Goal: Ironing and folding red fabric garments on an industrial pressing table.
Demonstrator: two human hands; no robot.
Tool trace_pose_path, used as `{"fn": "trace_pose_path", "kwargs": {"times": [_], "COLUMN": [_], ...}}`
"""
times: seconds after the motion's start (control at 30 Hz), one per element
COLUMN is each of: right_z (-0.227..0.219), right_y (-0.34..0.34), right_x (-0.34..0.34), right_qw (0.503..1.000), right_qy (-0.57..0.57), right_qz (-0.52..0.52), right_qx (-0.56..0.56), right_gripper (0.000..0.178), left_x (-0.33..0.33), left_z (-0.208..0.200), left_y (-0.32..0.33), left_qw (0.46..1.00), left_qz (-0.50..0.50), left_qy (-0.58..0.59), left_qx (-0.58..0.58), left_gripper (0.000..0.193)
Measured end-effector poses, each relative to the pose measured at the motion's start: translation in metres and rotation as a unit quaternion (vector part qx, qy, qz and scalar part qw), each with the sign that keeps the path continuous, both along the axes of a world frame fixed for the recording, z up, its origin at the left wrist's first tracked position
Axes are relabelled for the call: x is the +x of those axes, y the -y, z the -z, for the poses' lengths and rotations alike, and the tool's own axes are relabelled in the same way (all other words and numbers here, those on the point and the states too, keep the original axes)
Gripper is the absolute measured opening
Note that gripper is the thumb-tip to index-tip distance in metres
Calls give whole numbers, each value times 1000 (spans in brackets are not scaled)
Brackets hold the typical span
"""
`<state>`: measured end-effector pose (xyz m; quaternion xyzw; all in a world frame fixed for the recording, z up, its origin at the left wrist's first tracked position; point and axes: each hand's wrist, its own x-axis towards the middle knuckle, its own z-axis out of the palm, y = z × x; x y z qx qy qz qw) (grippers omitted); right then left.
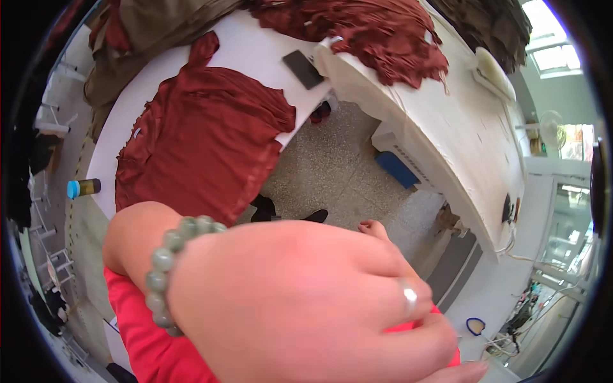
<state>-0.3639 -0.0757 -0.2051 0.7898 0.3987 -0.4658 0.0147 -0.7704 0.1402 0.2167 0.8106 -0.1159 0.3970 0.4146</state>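
It's a workroom w/ a speckled floor (338,153) and two pale tables; a heap of rust-red clothes (377,38) sits on the right table (453,127). Our rust-red shirt (204,143) lies spread on the left table (255,46), w/ a phone (302,69) beyond its right side and a jar w/ a blue lid (84,187) off its left. Our left hand (306,287) is up close to the camera, fingers loosely bent (bead bracelet (163,260) and ring (409,296) on show); the palm's hidden, so we can't tell how open the grip is or if it has hold of anything. Behind it is prob. a finger of our right hand (373,228), but it's too blocked to be sure; can't tell that grip either. We'd judge this a gap in the cloth work, as we see no hand gripping the shirt. Next move on it would call for lowering the arm & taking an edge w/ both hands.
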Motion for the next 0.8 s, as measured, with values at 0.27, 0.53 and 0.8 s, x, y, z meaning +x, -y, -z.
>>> {"fn": "trace_pose_path", "kwargs": {"times": [0.27,0.53,0.8], "right_z": [63,101,-71], "right_y": [162,287,118], "right_x": [127,185,233], "right_qw": [948,847,846], "right_qy": [-85,-117,-78], "right_qz": [308,517,438], "right_qx": [-2,-21,294], "right_gripper": [35,38,35], "left_x": [170,317,458], "left_z": [-17,-19,-13], "left_y": [54,73,20], "left_qw": [994,985,982], "left_qz": [95,162,173], "left_qy": [-43,-55,-72], "left_qx": [13,15,20], "left_gripper": [17,18,18]}}
